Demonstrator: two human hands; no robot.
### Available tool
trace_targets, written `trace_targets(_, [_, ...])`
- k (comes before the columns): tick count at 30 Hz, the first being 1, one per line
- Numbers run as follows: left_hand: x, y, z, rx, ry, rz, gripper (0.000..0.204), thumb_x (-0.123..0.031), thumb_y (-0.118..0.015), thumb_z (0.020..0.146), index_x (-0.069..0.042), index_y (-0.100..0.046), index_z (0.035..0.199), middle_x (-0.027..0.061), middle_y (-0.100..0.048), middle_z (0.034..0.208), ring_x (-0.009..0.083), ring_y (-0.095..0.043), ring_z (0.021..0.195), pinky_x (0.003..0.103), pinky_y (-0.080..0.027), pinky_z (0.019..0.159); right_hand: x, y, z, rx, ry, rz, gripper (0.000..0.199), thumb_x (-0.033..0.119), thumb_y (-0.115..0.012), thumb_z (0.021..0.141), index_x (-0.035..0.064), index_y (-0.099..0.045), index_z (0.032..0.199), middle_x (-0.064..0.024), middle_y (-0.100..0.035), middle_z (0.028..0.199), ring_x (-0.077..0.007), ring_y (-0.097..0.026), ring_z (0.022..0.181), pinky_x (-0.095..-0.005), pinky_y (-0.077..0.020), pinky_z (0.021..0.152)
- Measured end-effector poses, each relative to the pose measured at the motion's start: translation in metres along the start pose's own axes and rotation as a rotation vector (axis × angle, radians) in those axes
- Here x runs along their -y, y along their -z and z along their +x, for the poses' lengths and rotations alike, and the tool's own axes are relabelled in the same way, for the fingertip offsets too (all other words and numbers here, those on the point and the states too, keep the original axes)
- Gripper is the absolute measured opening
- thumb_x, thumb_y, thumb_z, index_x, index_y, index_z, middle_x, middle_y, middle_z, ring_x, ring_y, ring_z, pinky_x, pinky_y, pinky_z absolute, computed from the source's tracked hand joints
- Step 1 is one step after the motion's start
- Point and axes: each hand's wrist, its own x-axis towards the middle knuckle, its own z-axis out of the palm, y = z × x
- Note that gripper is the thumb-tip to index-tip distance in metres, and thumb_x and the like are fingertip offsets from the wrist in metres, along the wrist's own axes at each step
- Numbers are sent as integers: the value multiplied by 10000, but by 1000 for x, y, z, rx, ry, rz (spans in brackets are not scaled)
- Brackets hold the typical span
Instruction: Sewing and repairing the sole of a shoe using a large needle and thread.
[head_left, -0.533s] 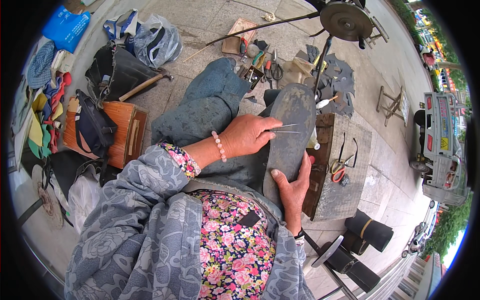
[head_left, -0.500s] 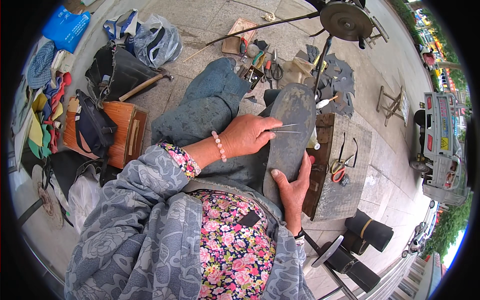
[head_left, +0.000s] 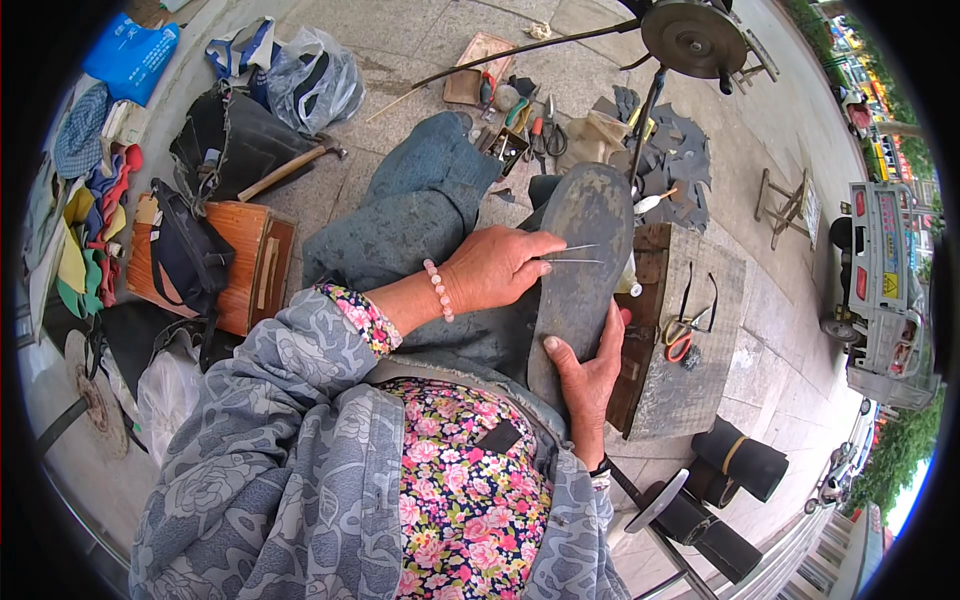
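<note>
You are sitting down with a big grey shoe sole (head_left: 585, 270) standing up on your lap, and this looks like the step where you work on the sole with a thin metal tool. Your left hand (head_left: 497, 268) rests just left of the sole, at its middle, and its fingers are pinched tight on the thin metal tool (head_left: 570, 254), which looks like two fine prongs lying flat across the sole's face. Your right hand (head_left: 590, 362) is at the bottom end of the sole, with its fingers wrapped around the sole's edge to keep it steady; the thumb lies on the front and the other fingers curl around the right side. So the sole is between your two hands, touching both. I think the next move needs a firm grip from the right hand so the sole does not wobble, and a slow, careful push or pull with the tool, since its tips are thin and could slip. Just right of the sole is a small wooden worktop (head_left: 690, 340) with red-handled scissors (head_left: 678, 340) on it. Above the sole, on the ground, lie more tools (head_left: 530, 125) and dark cut scraps (head_left: 680, 160). Far left of the sole a hammer (head_left: 290, 168) rests on a black bag (head_left: 240, 140).
</note>
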Motion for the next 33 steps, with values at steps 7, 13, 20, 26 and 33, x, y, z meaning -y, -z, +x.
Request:
trace_targets(7, [0,1,0,8,3,-9,331,-113,-635,896,-34,-627,1218,185,-702,998,364,-684,881,425,-541,753,-1,0,0,-3,-12,-1,982,261,-878,671,-30,-383,1468,-236,-423,1480,-370,-419,1376,-440,-338,1139])
trace_targets(13, [2,0,-1,13,4,6,330,-113,-634,898,-43,-626,1221,179,-703,994,362,-683,876,425,-538,743,-1,0,1,3,-2,3,975,265,-876,673,-31,-386,1463,-234,-418,1484,-370,-418,1376,-438,-338,1139])
trace_targets(20, [1,0,0,3,-12,1,334,-115,-639,893,-45,-626,1220,181,-699,980,363,-683,857,426,-536,732,-1,1,1,2,10,6,963,268,-869,682,-34,-388,1460,-238,-415,1484,-371,-419,1376,-438,-337,1139])
trace_targets(26, [0,1,0,13,3,7,329,-122,-642,896,-54,-623,1218,182,-693,920,361,-680,826,430,-530,709,0,1,1,3,-11,7,963,264,-866,680,-34,-388,1462,-238,-417,1481,-368,-419,1375,-440,-337,1138])
trace_targets(33, [3,-3,0,-56,-21,-35,295,-185,-641,884,-77,-659,1157,189,-689,846,391,-671,791,481,-524,685,0,0,1,2,6,9,957,265,-866,684,-32,-393,1460,-234,-425,1472,-364,-426,1368,-440,-339,1136])
